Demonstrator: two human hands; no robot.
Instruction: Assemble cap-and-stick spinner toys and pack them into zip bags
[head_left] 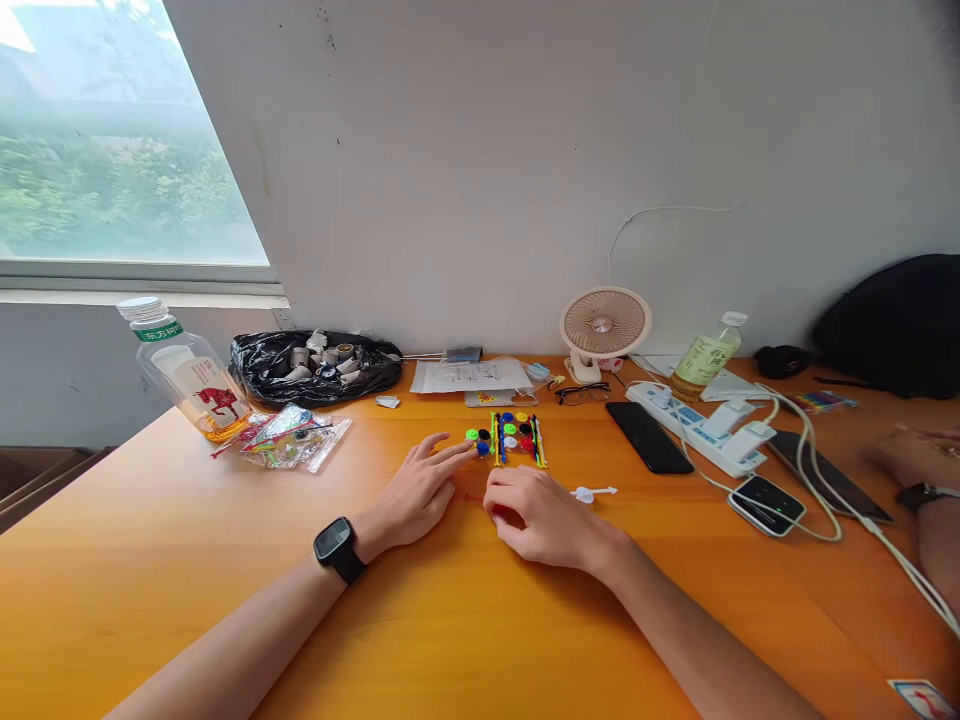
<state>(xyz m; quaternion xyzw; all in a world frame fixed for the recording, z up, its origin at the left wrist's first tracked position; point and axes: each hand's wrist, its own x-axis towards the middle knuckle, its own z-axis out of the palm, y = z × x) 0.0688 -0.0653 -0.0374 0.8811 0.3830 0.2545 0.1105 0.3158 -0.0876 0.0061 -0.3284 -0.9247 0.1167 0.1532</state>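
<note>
My left hand (421, 490) lies low over the table with its fingers stretched out. Its fingertips reach the blue disc (482, 449), beside a bright green disc (471, 435) and a black disc (484, 435). To the right, my right hand (541, 512) is closed, fingers curled down on a thin red stick (474, 497), mostly hidden beneath them. A white arrow-shaped stick with a disc (585, 494) lies just past this hand. Behind both hands, coloured discs sit in rows between upright-lying bundles of yellow, blue and black sticks (495, 440), with more sticks (538, 442) at the right.
Plastic packets (300, 440), a tea bottle (191, 375) and a black bag of cardboard tubes (319, 368) stand left. Behind are papers (471, 376), glasses (583, 393) and a fan (604, 325). Rightward lie a phone (649, 437), a cabled power strip (694, 430) and another person's hand (919, 455).
</note>
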